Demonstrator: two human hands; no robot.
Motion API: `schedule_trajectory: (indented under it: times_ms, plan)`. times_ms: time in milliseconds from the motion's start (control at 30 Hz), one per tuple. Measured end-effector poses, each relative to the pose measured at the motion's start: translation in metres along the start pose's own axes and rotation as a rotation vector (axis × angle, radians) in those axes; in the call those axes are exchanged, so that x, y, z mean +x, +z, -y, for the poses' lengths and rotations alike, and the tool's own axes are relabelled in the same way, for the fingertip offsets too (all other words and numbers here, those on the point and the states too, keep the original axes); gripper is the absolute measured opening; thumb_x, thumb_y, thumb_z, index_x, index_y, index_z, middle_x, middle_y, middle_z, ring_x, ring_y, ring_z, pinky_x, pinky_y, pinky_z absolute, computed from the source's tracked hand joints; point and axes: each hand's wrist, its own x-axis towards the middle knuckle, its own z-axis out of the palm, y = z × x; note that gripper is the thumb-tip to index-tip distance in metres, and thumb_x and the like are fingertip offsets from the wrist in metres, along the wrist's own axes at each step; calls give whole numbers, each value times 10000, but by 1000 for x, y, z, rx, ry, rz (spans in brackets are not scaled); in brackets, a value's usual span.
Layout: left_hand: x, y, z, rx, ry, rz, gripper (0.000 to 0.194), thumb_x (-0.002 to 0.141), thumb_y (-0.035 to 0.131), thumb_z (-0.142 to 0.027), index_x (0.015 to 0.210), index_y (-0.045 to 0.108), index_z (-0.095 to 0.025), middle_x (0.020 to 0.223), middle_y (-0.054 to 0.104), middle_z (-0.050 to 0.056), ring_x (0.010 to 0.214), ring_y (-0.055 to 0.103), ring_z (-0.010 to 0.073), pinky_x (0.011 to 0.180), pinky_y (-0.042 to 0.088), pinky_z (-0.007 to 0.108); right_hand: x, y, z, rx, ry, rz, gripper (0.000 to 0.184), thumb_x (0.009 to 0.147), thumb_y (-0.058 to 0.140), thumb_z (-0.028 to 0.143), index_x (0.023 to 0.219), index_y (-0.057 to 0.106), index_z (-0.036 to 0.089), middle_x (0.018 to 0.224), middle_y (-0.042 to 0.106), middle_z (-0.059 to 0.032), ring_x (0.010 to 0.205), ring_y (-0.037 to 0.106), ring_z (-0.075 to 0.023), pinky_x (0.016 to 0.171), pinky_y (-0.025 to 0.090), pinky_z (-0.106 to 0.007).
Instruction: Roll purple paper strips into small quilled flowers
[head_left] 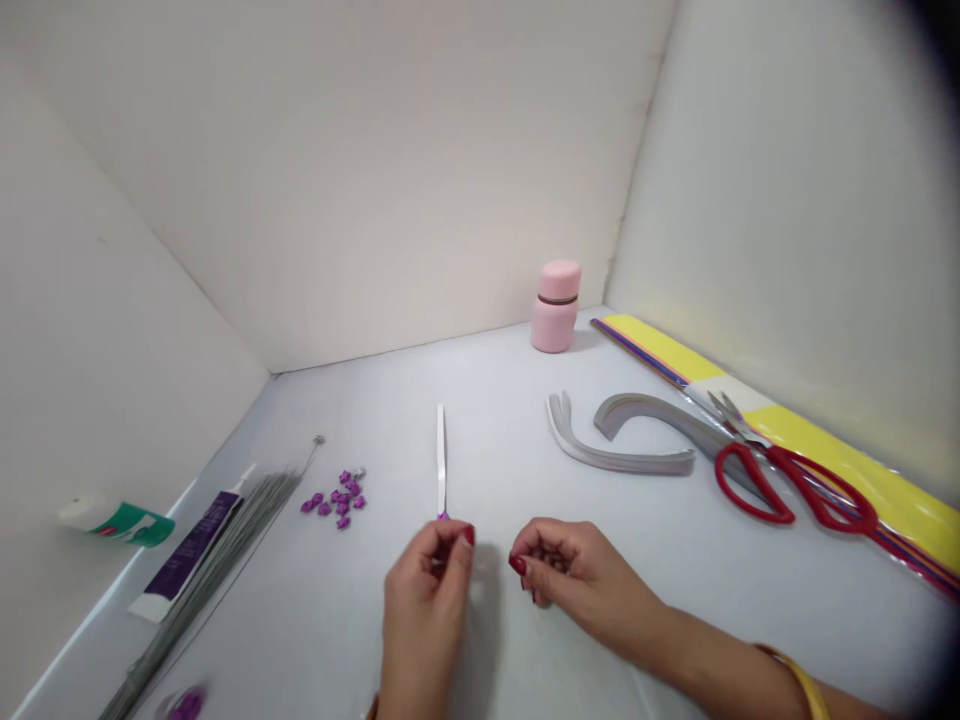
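My left hand [431, 595] is closed in a pinch at the lower middle of the head view. Its thumb and finger grip the near end of a narrow paper strip [441, 455], whose white length stretches away over the table. A bit of purple shows on the strip just beyond the fingertips. Apart from it, to the right, my right hand [574, 575] has its fingers curled in and thumb against them; nothing shows between them. Left of the strip lies a loose group of small purple folded paper stars [343, 495], with a silvery one at its edge.
On the left are a bundle of thin wires [217, 560], a purple glue tube [191, 550] and a green-and-white tube [120, 522]. Grey paper strips [622, 460], red-handled scissors [757, 455] and yellow packs [825, 450] lie right. A pink flask [556, 310] stands near the back wall.
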Motion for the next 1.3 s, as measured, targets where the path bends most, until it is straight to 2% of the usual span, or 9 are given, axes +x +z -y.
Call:
schedule_trajectory:
  times_ms: [133, 267, 433, 600, 767, 900, 1067, 1200, 1300]
  plan:
    - [15, -20, 2, 457, 202, -190, 180, 829, 458, -300, 911, 559, -176, 853, 601, 65, 693, 537, 210, 646, 401, 332, 1, -2, -3, -89, -15, -1, 102, 786, 498, 193, 719, 557, 146, 552, 513, 21, 516, 497, -103, 505, 374, -215]
    - [22, -19, 10, 501, 290, -131, 140, 765, 534, -246, 856, 606, -166, 868, 582, 88, 835, 499, 271, 793, 345, 400, 1, -1, -5, -104, -27, 4, 98, 781, 485, 178, 723, 559, 149, 570, 521, 19, 514, 499, -101, 502, 377, -215]
    - [15, -12, 4, 365, 261, -58, 185, 809, 468, -248, 739, 623, -177, 772, 590, 71, 777, 515, 247, 764, 360, 378, 3, -1, -8, -36, -30, -7, 80, 762, 491, 147, 728, 564, 151, 586, 536, 22, 505, 506, -94, 496, 383, -210]
    - [-5, 8, -3, 96, 121, 103, 303, 839, 435, -347, 740, 620, -128, 597, 585, 46, 607, 539, 184, 566, 425, 277, 2, 2, -1, 220, -43, 34, 182, 769, 581, 320, 814, 584, 143, 628, 557, 19, 487, 500, -78, 480, 391, -202]
    - [-13, 22, 2, -487, -111, 253, 228, 791, 565, -309, 673, 620, -122, 615, 585, 25, 597, 482, 118, 597, 391, 216, -1, 6, 7, 400, -102, 43, 232, 747, 628, 363, 768, 604, 133, 637, 608, -6, 546, 526, -89, 508, 389, -199]
    - [-12, 22, 4, -430, -94, 234, 261, 741, 627, -347, 610, 625, -121, 565, 576, 14, 546, 456, 101, 550, 377, 193, 0, 3, 4, 443, -55, -35, 233, 690, 689, 335, 676, 587, 126, 572, 569, 27, 484, 482, -62, 486, 359, -187]
    - [-15, 24, 5, -317, 57, 58, 245, 676, 688, -340, 840, 608, -176, 705, 626, 23, 641, 573, 161, 608, 461, 251, 0, 0, 2, 456, 3, -24, 255, 648, 715, 337, 655, 566, 130, 573, 564, 34, 473, 482, -61, 485, 367, -191]
    - [-16, 20, 2, -202, 83, 116, 202, 749, 609, -331, 847, 664, -162, 791, 680, 67, 761, 618, 201, 703, 458, 270, 0, -1, 2, 392, 5, -7, 227, 714, 650, 341, 685, 574, 129, 613, 566, 26, 477, 489, -60, 481, 354, -192]
    - [-14, 15, -1, -216, 14, 126, 213, 740, 615, -340, 817, 687, -155, 691, 672, 32, 686, 595, 170, 648, 452, 231, 0, -2, 2, 373, 18, -12, 237, 713, 646, 356, 683, 559, 138, 599, 555, 33, 472, 490, -63, 478, 356, -195]
